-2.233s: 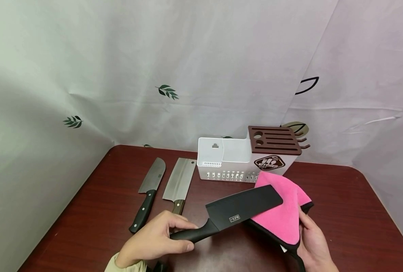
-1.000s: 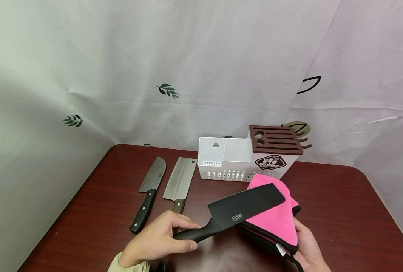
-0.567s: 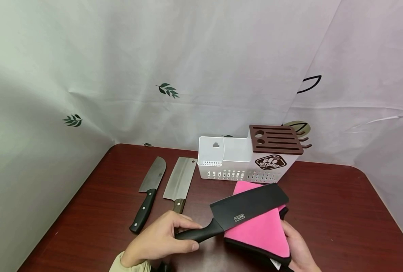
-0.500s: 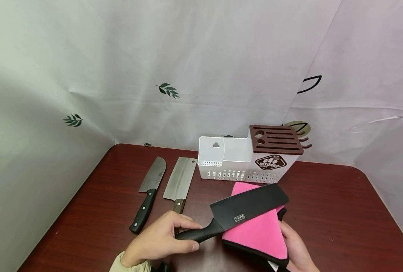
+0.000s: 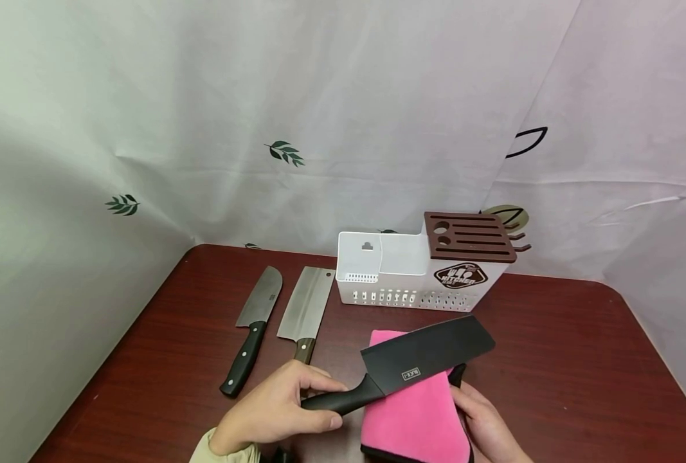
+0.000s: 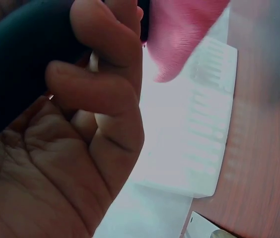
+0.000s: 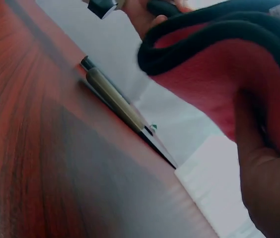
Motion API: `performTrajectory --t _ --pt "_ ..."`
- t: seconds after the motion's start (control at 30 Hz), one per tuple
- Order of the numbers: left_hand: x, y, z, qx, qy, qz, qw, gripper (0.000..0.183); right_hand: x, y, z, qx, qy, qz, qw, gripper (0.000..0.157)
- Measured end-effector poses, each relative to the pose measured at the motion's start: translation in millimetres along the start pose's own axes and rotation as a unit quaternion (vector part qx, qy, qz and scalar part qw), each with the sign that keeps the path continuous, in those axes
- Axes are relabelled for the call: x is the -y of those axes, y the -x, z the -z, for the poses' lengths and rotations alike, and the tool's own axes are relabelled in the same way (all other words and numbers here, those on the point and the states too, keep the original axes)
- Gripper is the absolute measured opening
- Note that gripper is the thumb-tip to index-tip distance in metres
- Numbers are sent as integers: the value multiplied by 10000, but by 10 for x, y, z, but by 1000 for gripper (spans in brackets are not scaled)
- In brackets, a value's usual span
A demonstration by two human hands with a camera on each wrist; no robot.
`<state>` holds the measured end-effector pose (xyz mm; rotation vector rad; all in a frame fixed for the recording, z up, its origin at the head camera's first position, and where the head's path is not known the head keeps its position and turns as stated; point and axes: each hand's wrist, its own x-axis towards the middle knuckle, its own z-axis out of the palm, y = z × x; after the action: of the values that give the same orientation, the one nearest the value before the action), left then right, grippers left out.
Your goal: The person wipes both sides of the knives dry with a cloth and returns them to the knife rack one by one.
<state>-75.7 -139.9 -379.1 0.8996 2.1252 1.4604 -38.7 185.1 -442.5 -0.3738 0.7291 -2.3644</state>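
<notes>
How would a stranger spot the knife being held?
On the table, find the white rack with a brown slotted top. In front of it, the left hand grips this knife, whose blade overlaps a pink cloth. That blade is black; the far-left knife and brown-handled cleaver have silvery ones.

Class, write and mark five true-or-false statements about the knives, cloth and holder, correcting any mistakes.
The left grip holds the black cleaver. True.
The right grip holds the pink cloth. True.
The cloth hides the black cleaver's blade. False: in the head view, the blade shows in front.
The white holder's slotted top is brown. True.
Both other knives are in the holder. False: the black-handled knife and brown-handled cleaver lie on the table.
</notes>
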Motion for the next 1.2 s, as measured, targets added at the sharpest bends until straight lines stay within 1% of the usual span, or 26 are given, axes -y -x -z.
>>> performTrajectory --t 0.13,0.23,0.37,0.5,0.6,0.7,0.87,1.03,1.2 --pt "-5 -3 -4 23 73 29 10000 23 -22 -23 19 57 365 -112 9993 49" --pt "-9 -7 -7 30 87 43 9999 22 -38 -32 35 138 523 -207 9983 47" --pt "-7 -14 -19 18 -26 -24 10000 22 -80 -58 32 298 439 -312 9981 47" --pt "-4 -22 -36 44 -75 -12 10000 21 -126 -74 32 307 365 -317 9984 49" --pt "-4 -23 -42 67 -36 57 10000 21 -136 -77 26 273 396 -265 9985 50" --pt "-6 -23 -42 55 -48 69 9999 22 -121 -73 -7 266 129 -233 9993 52" --pt "-15 -26 -31 32 6 102 9999 23 -82 -48 -45 266 -490 -89 9984 57" --pt "-22 -23 -24 41 122 239 9996 23 -70 -44 -52 375 -708 107 9967 61" --pt "-20 -17 -29 3 56 241 9997 23 -68 -46 -43 390 -848 232 9954 62"
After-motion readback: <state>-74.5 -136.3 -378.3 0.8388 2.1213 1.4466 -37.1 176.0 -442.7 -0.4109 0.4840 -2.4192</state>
